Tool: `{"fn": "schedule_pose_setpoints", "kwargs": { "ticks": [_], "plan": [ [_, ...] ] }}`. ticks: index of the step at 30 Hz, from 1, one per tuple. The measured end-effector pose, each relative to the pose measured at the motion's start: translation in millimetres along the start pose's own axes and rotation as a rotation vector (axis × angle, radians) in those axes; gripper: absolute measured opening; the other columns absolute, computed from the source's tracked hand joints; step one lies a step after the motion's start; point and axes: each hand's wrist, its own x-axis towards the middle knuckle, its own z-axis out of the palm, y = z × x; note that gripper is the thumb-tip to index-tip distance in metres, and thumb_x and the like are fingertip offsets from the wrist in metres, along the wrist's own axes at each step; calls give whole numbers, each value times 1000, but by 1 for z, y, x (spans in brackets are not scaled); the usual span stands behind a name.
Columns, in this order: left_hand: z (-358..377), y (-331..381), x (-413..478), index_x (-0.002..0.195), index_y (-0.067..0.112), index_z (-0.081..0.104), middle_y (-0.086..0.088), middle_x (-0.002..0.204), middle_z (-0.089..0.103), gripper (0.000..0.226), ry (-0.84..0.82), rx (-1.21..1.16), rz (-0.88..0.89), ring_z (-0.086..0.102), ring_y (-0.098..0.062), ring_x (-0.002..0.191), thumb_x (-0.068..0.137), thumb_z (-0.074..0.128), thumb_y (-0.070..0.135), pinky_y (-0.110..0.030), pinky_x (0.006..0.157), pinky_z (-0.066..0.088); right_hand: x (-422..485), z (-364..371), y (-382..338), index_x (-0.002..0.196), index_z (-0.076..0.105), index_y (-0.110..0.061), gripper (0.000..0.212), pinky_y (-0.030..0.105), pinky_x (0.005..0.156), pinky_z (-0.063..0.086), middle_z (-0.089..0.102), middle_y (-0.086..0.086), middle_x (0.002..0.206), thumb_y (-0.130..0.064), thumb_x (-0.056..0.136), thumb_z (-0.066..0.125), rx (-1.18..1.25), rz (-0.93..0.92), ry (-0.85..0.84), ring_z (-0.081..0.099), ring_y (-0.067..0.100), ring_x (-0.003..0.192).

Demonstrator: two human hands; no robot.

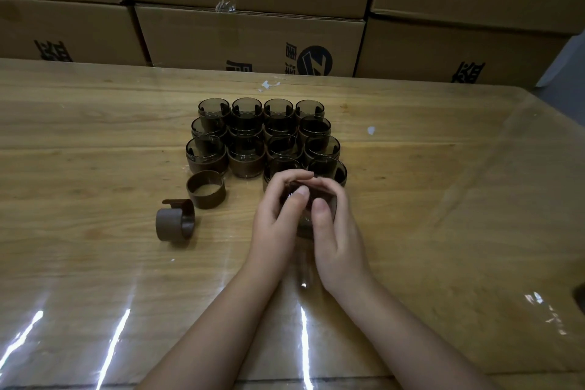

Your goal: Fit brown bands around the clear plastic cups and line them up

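Observation:
Several clear cups with brown bands (247,155) stand in rows at the middle of the wooden table (95,136). Just in front of them, my left hand (278,215) and my right hand (332,225) both grip one cup with a brown band (305,225), mostly hidden between my fingers. Two loose brown bands lie to the left: one upright ring (206,189) next to the front row, and one on its side (175,220) nearer to me.
Stacked cardboard boxes (253,38) with black print form a wall behind the table's far edge. A glossy clear sheet covers the tabletop and reflects light streaks near me. Small white scraps (371,130) lie right of the cups.

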Motion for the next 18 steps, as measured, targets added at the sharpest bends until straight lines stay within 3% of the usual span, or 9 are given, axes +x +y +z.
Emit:
{"fn": "schedule_pose_setpoints", "kwargs": {
  "ticks": [3, 5, 8, 9, 11, 13, 16, 18],
  "plan": [
    [-1, -1, 4, 105, 19, 64, -7, 101, 70, 38, 5, -220, -129, 67, -21, 95, 73, 60, 40, -28, 74, 54, 0, 0, 1, 138, 38, -17, 58, 2, 83, 40, 43, -9, 126, -56, 95, 33, -121, -175, 61, 46, -18, 108],
    [2, 1, 5, 110, 21, 61, -7, 97, 71, 39, 73, -447, -255, 68, -21, 89, 73, 67, 34, -31, 68, 56, 1, 0, 1, 136, 35, -21, 54, 4, 87, 41, 37, -6, 126, -55, 94, 42, -138, -269, 84, 47, -8, 112],
    [3, 3, 7, 128, 13, 51, -13, 110, 68, 59, 150, -727, -419, 67, -26, 99, 78, 67, 42, -37, 73, 58, 3, 3, 3, 132, 38, -17, 60, 11, 95, 43, 35, 3, 127, -38, 83, 66, -196, -381, 126, 47, 9, 119],
    [2, 5, 7, 127, 8, 55, -15, 113, 67, 61, 132, -755, -444, 66, -26, 102, 81, 64, 47, -37, 77, 58, 3, 4, 4, 130, 40, -16, 60, 16, 99, 43, 36, 4, 127, -33, 80, 69, -222, -426, 147, 46, 12, 122],
    [2, 6, 6, 106, 7, 71, -14, 106, 69, 55, 81, -773, -484, 68, -23, 98, 81, 53, 52, -34, 88, 56, 6, 6, 5, 128, 42, -16, 58, 30, 104, 44, 35, 7, 129, -25, 79, 72, -277, -503, 192, 44, 19, 125],
    [4, 5, 4, 93, 10, 76, -12, 100, 71, 53, 18, -823, -524, 70, -21, 93, 79, 49, 54, -31, 88, 55, 9, 5, 6, 126, 43, -18, 55, 38, 103, 45, 35, 8, 132, -20, 80, 72, -298, -532, 223, 44, 22, 125],
    [6, 2, 1, 106, 10, 67, -12, 105, 70, 41, -47, -793, -538, 70, -22, 96, 78, 59, 38, -31, 80, 58, 8, 3, 3, 125, 46, -19, 47, 42, 105, 42, 43, 5, 133, -23, 83, 65, -266, -471, 201, 46, 21, 126],
    [4, -3, 2, 119, 5, 55, -16, 112, 67, 43, -15, -696, -477, 66, -28, 105, 81, 62, 22, -34, 88, 56, 6, 0, -2, 121, 53, -21, 39, 47, 106, 39, 49, 3, 131, -28, 82, 60, -239, -369, 178, 47, 20, 127]
  ]
}}
